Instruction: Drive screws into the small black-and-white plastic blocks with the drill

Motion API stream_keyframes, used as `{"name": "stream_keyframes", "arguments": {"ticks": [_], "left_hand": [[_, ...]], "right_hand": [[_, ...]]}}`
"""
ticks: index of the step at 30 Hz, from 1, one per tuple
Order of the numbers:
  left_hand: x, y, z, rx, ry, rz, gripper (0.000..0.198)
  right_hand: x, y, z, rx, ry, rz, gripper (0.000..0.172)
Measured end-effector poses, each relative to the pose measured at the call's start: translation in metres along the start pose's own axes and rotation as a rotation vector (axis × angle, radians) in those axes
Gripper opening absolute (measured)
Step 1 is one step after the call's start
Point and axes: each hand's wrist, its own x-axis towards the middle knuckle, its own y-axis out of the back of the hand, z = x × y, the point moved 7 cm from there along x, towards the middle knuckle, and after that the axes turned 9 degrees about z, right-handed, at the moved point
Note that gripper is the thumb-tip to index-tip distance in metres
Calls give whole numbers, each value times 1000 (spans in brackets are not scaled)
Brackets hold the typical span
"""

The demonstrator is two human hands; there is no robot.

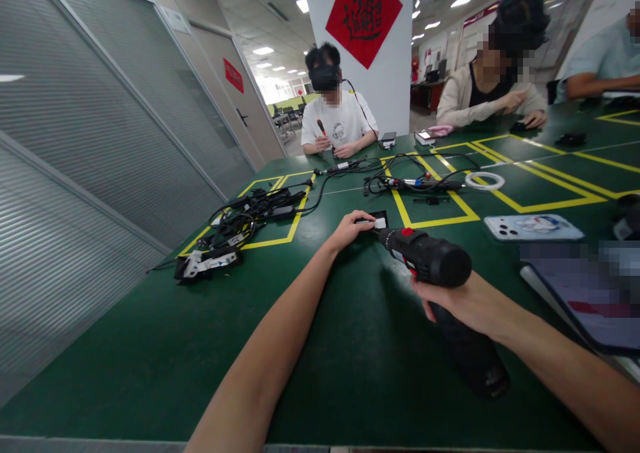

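My right hand (453, 296) is wrapped round the grip of a black cordless drill (425, 256) with red details. The drill points away from me, and its front end is at a small black part with a white piece (381, 222) on the green table. My left hand (353, 230) has its fingers closed at the left side of that part, holding it against the tabletop. Where the drill's bit meets the part is too small to make out.
Tangled black cables (250, 216) lie on the left, with a black-and-silver item (207, 264) before them. Further cables (420, 183) and a white coil (484, 180) lie ahead. A phone (534, 228) and a tablet-like device (585, 300) are at right. Several people sit around the table (200, 366).
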Motion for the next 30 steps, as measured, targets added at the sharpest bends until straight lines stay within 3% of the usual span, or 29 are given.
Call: {"name": "stream_keyframes", "arguments": {"ticks": [20,30], "left_hand": [[1,1,-3,-2,5,30,26],[0,2,-1,6,14,22,27]], "right_hand": [[-3,-4,-7,24,-25,-41,13],[-4,-2,-6,44,-10,-45,21]]}}
